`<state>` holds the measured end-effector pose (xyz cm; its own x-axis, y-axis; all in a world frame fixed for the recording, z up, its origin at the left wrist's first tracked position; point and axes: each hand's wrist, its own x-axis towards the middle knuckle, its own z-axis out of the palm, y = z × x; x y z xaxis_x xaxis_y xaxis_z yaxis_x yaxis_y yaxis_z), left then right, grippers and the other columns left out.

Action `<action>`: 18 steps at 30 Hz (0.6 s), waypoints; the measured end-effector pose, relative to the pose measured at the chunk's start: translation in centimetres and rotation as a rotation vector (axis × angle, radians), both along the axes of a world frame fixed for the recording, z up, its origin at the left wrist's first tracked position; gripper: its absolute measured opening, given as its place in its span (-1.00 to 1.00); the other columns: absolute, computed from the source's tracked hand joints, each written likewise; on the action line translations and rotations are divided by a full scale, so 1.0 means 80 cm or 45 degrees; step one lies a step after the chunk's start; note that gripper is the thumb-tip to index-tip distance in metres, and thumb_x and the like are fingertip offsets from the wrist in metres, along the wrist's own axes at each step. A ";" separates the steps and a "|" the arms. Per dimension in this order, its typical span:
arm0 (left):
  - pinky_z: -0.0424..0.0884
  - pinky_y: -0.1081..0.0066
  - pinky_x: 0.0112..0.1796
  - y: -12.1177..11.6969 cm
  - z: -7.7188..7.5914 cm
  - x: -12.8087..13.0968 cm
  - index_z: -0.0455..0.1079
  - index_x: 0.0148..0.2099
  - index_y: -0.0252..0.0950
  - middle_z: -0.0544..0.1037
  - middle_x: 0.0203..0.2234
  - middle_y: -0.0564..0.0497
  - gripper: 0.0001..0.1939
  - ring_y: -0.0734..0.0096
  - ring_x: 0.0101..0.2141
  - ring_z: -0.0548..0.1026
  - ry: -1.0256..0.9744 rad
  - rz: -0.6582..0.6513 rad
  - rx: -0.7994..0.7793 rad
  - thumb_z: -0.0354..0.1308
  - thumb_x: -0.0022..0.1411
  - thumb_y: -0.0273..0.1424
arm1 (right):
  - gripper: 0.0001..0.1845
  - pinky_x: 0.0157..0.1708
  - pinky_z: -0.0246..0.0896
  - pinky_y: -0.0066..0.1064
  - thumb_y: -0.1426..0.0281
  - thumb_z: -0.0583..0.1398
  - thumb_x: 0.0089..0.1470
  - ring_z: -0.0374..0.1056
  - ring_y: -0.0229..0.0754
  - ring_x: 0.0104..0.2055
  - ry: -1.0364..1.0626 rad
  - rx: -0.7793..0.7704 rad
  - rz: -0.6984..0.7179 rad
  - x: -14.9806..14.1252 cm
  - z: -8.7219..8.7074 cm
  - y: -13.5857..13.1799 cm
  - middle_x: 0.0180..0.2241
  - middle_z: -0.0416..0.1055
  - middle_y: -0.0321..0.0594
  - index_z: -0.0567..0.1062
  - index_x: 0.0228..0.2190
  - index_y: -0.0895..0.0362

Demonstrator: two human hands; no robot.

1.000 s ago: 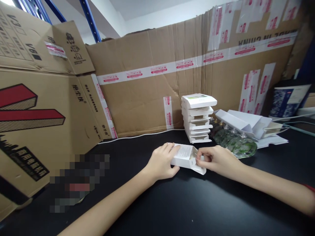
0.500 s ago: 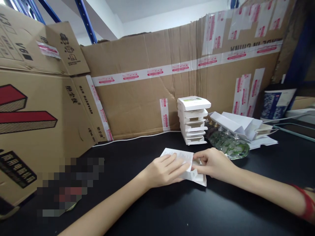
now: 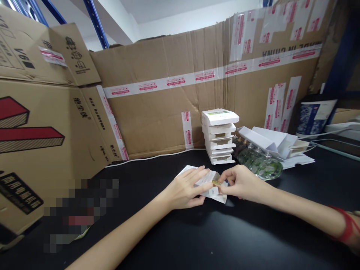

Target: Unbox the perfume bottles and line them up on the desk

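A small white printed box (image 3: 188, 169) lies on the black table with its right end open. My left hand (image 3: 185, 189) is laid over it, fingers on top and thumb at the near side, gripping it. At the open end, my right hand (image 3: 239, 182) pinches a small gold-coloured piece (image 3: 216, 183) at the box's mouth. Whatever is attached to that piece is hidden inside the box. An open flap (image 3: 222, 198) sticks out below my right fingertips. Behind my right hand, clear glass bottles (image 3: 266, 167) with metallic necks lie in a row.
Several white boxes (image 3: 221, 129) stand stacked behind my hands. White folded cartons (image 3: 270, 142) lie right of them. A blue-white cup (image 3: 315, 116) and a phone-like slab (image 3: 340, 148) are at the right. Cardboard walls (image 3: 154, 112) enclose the back and left; a white cable (image 3: 165, 154) runs along the base.
The box and my left hand have shifted slightly left. The gold-coloured piece now shows between my right fingertips at the box's open end.
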<state>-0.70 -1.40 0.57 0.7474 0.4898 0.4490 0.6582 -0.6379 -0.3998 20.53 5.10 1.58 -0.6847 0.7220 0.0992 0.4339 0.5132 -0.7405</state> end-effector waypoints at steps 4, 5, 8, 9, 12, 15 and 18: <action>0.32 0.19 -0.03 0.000 0.000 0.001 0.27 -0.07 -0.31 0.32 0.03 -0.23 -0.65 0.13 0.08 0.26 -0.183 0.016 0.000 0.02 0.04 -0.43 | -0.73 -0.72 -0.18 -0.55 0.21 0.24 -0.22 0.03 -0.42 -0.73 0.018 0.080 -0.022 -0.001 -0.003 0.003 -0.79 0.15 -0.44 0.44 -0.57 0.20; 0.33 0.20 -0.05 0.000 0.000 0.001 0.27 -0.09 -0.32 0.32 0.02 -0.24 -0.67 0.14 0.06 0.29 -0.221 0.034 -0.005 0.02 0.03 -0.43 | -0.73 -0.71 -0.18 -0.54 0.22 0.23 -0.21 0.02 -0.42 -0.73 0.011 0.095 -0.024 -0.001 -0.005 0.003 -0.79 0.15 -0.44 0.43 -0.57 0.19; 0.35 0.23 -0.10 -0.001 0.000 0.002 0.28 -0.16 -0.31 0.33 0.00 -0.21 -0.73 0.17 -0.02 0.35 -0.266 0.096 -0.053 0.02 0.02 -0.43 | -0.78 -0.69 -0.13 -0.54 0.25 0.20 -0.17 0.06 -0.41 -0.71 -0.047 0.147 -0.011 -0.003 -0.006 0.001 -0.77 0.19 -0.43 0.44 -0.57 0.18; 0.36 0.23 -0.12 -0.001 0.000 0.002 0.27 -0.19 -0.30 0.34 -0.01 -0.19 -0.75 0.18 -0.04 0.36 -0.268 0.110 -0.074 0.02 0.01 -0.44 | -0.80 -0.67 -0.10 -0.54 0.27 0.18 -0.15 0.08 -0.40 -0.70 -0.071 0.167 0.002 -0.003 -0.006 0.000 -0.77 0.21 -0.42 0.44 -0.57 0.17; 0.37 0.26 -0.15 -0.002 0.000 0.004 0.25 -0.26 -0.29 0.36 -0.04 -0.16 -0.80 0.21 -0.09 0.38 -0.291 0.136 -0.135 0.01 -0.03 -0.47 | -0.83 -0.61 -0.03 -0.54 0.32 0.13 -0.09 0.17 -0.37 -0.67 -0.124 0.206 0.046 -0.004 -0.004 -0.004 -0.75 0.27 -0.40 0.43 -0.58 0.15; 0.37 0.28 -0.16 -0.002 0.000 0.005 0.22 -0.29 -0.28 0.40 -0.08 -0.14 -0.82 0.24 -0.11 0.40 -0.334 0.142 -0.180 0.00 -0.04 -0.48 | -0.81 -0.59 0.00 -0.54 0.33 0.08 -0.05 0.22 -0.36 -0.65 -0.140 0.215 0.064 -0.004 -0.005 -0.004 -0.72 0.30 -0.40 0.40 -0.59 0.13; 0.36 0.27 -0.12 -0.001 -0.001 0.005 0.20 -0.31 -0.26 0.42 -0.11 -0.13 -0.84 0.24 -0.08 0.39 -0.365 0.133 -0.192 0.00 -0.04 -0.48 | -0.79 -0.58 -0.01 -0.55 0.36 0.06 -0.05 0.21 -0.37 -0.64 -0.137 0.208 0.083 -0.003 -0.006 -0.003 -0.71 0.30 -0.40 0.33 -0.64 0.13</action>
